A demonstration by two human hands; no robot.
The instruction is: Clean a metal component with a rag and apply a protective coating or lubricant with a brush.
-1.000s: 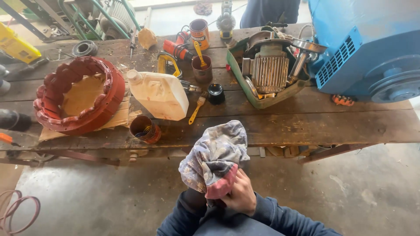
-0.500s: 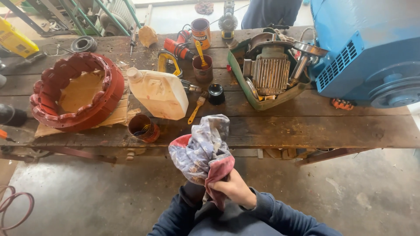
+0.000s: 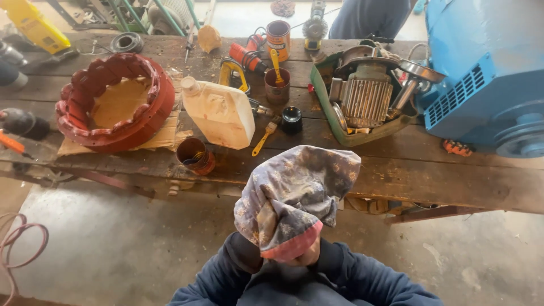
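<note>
A patterned grey rag (image 3: pixel 294 198) with a pink hem is bunched up in front of my chest, below the near edge of a wooden workbench (image 3: pixel 396 170). Only a sliver of my right hand (image 3: pixel 305 259) shows under the hem, closed on the rag. My left hand is hidden inside the rag; only its dark blue sleeve (image 3: pixel 226 272) leads up into it. Nearest on the bench are a rusty tin (image 3: pixel 195 156), a white plastic jug (image 3: pixel 221 113) and a small yellow brush (image 3: pixel 263 136).
A red ring-shaped casting (image 3: pixel 153 107) lies on cardboard at the left. A green-framed motor (image 3: pixel 362 102) and a big blue machine (image 3: pixel 487 68) fill the right. Cans (image 3: pixel 277 85), a black cap (image 3: pixel 292 120) and tools sit mid-bench. Another person (image 3: pixel 368 17) stands beyond it. A hose (image 3: pixel 17 249) loops on the floor.
The rag has shifted over my hands and now covers nearly all of the right hand, which showed plainly before. My view has moved a little closer to the bench.
</note>
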